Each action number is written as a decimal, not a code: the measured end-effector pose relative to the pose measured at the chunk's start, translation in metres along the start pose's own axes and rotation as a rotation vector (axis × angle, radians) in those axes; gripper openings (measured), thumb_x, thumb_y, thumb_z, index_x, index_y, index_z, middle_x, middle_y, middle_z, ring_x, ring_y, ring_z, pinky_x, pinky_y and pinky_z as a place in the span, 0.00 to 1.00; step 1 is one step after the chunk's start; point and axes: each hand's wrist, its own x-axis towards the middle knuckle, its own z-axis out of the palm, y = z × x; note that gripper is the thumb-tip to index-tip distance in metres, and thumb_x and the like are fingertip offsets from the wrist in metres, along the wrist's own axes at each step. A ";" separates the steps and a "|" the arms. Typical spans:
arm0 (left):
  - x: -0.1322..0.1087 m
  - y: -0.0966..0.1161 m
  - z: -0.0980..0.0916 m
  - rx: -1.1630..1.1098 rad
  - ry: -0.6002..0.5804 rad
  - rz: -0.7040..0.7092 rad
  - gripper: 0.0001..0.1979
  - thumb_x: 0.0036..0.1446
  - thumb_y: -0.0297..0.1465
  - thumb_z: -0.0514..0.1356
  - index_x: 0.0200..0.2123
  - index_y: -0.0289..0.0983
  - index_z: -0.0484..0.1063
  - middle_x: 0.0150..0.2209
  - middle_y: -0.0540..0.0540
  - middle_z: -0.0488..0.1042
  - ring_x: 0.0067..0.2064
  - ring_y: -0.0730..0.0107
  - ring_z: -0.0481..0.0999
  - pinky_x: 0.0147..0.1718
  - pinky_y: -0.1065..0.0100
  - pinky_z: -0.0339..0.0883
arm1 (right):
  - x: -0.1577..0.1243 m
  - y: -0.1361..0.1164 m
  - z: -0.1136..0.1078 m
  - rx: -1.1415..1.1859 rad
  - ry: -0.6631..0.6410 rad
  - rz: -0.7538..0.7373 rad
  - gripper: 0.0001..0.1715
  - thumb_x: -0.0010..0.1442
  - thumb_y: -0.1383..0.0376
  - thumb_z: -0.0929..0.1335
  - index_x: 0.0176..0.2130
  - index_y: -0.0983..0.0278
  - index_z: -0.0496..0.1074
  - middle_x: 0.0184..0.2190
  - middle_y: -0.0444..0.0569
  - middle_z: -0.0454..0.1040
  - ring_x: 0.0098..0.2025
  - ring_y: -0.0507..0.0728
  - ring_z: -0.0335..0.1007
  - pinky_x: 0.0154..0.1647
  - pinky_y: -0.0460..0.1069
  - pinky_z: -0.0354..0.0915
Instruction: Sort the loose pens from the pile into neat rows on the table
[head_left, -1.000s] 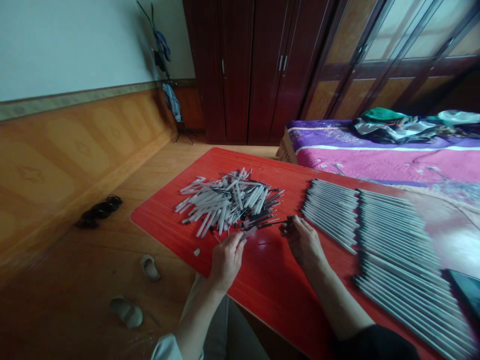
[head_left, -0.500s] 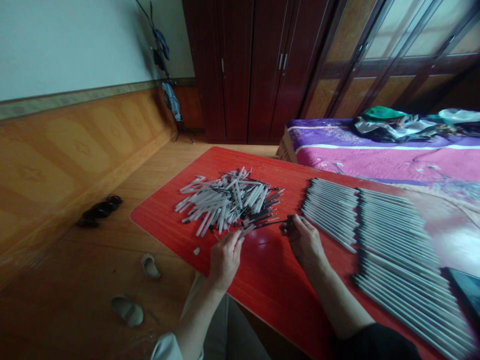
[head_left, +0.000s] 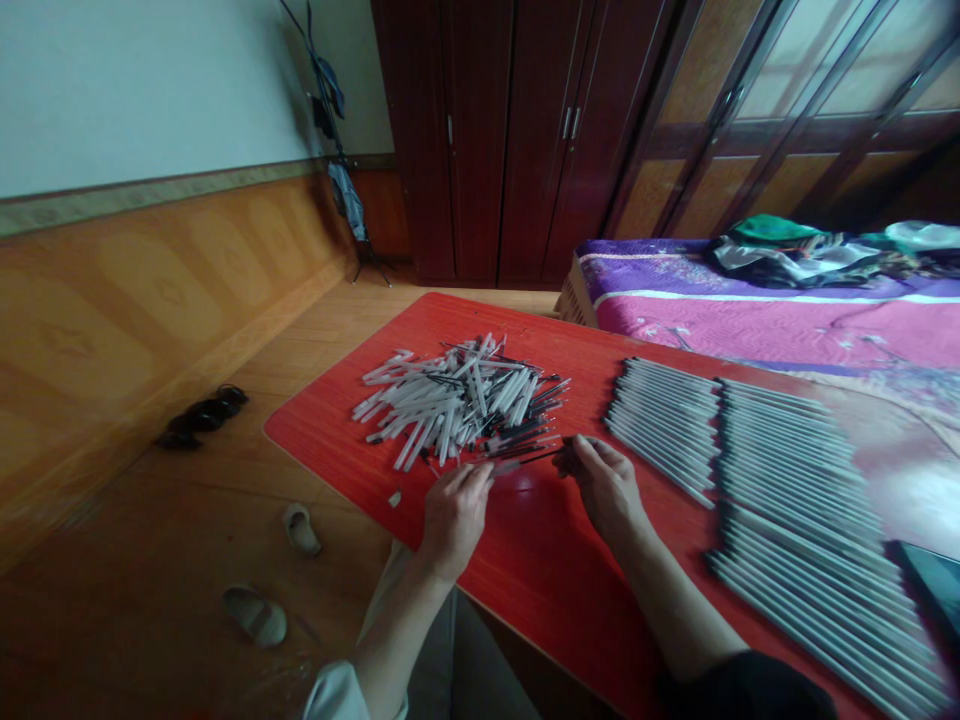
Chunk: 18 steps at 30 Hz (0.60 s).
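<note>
My left hand (head_left: 456, 510) pinches a short, pale translucent tube (head_left: 507, 467) just in front of a loose pile. In the fingers of my right hand (head_left: 606, 485) is a thin black rod (head_left: 541, 456), its far end pointing left at the tube. The two pieces meet or overlap in line; how far the rod sits inside cannot be made out. Behind both hands lies the pile of whitish tubes (head_left: 450, 405) mixed with thin dark rods (head_left: 517, 435). To the right, pale sticks with black ends lie side by side in a shorter row (head_left: 664, 420) and a longer row (head_left: 810, 510).
The red table (head_left: 540, 550) carries everything. A small pale scrap (head_left: 394, 498) lies near its left edge. A dark flat device (head_left: 930, 580) rests at the right. Beyond stand a bed (head_left: 690, 310) and a dark wardrobe (head_left: 480, 150); shoes (head_left: 255, 615) are on the floor.
My right hand has moved slightly left and down, bringing the rod nearer my left hand. The tube has turned to lie more level, in line with the rod.
</note>
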 end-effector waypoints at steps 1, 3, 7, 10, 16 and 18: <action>0.000 0.000 0.000 -0.004 0.001 0.003 0.12 0.58 0.25 0.54 0.46 0.36 0.70 0.36 0.44 0.76 0.37 0.65 0.75 0.38 0.65 0.71 | -0.002 0.002 0.002 -0.042 -0.041 0.013 0.15 0.46 0.56 0.73 0.26 0.66 0.74 0.21 0.48 0.73 0.23 0.51 0.67 0.21 0.45 0.63; 0.002 0.001 -0.001 -0.018 0.005 0.019 0.12 0.58 0.25 0.54 0.45 0.36 0.70 0.36 0.44 0.76 0.37 0.65 0.76 0.38 0.65 0.71 | -0.008 0.006 0.009 -0.138 -0.140 0.042 0.16 0.47 0.55 0.72 0.27 0.66 0.75 0.22 0.48 0.74 0.23 0.51 0.67 0.22 0.45 0.64; 0.003 0.001 -0.003 -0.131 0.013 -0.007 0.11 0.60 0.26 0.52 0.45 0.36 0.69 0.37 0.43 0.77 0.39 0.66 0.76 0.40 0.66 0.71 | -0.020 0.016 0.020 -0.255 -0.247 0.031 0.20 0.48 0.54 0.71 0.36 0.65 0.76 0.26 0.48 0.75 0.26 0.52 0.67 0.23 0.45 0.64; 0.002 0.000 -0.004 -0.244 0.097 -0.139 0.09 0.61 0.28 0.51 0.43 0.36 0.68 0.36 0.42 0.77 0.38 0.66 0.77 0.37 0.68 0.71 | -0.024 0.022 0.021 -0.336 -0.188 -0.076 0.22 0.51 0.55 0.70 0.44 0.62 0.74 0.32 0.49 0.77 0.30 0.54 0.69 0.27 0.47 0.65; 0.000 -0.002 -0.010 -0.391 0.281 -0.347 0.10 0.62 0.31 0.48 0.41 0.33 0.65 0.28 0.43 0.76 0.27 0.70 0.77 0.26 0.73 0.70 | -0.020 0.025 0.021 -0.696 -0.189 -0.328 0.10 0.54 0.61 0.67 0.36 0.60 0.77 0.34 0.48 0.77 0.35 0.57 0.71 0.36 0.49 0.65; 0.001 -0.002 -0.010 -0.385 0.290 -0.343 0.11 0.62 0.32 0.48 0.41 0.32 0.65 0.28 0.42 0.77 0.27 0.70 0.77 0.26 0.74 0.70 | -0.015 0.023 0.027 -0.834 -0.222 -0.368 0.10 0.55 0.63 0.65 0.35 0.60 0.76 0.33 0.49 0.76 0.36 0.57 0.71 0.37 0.50 0.64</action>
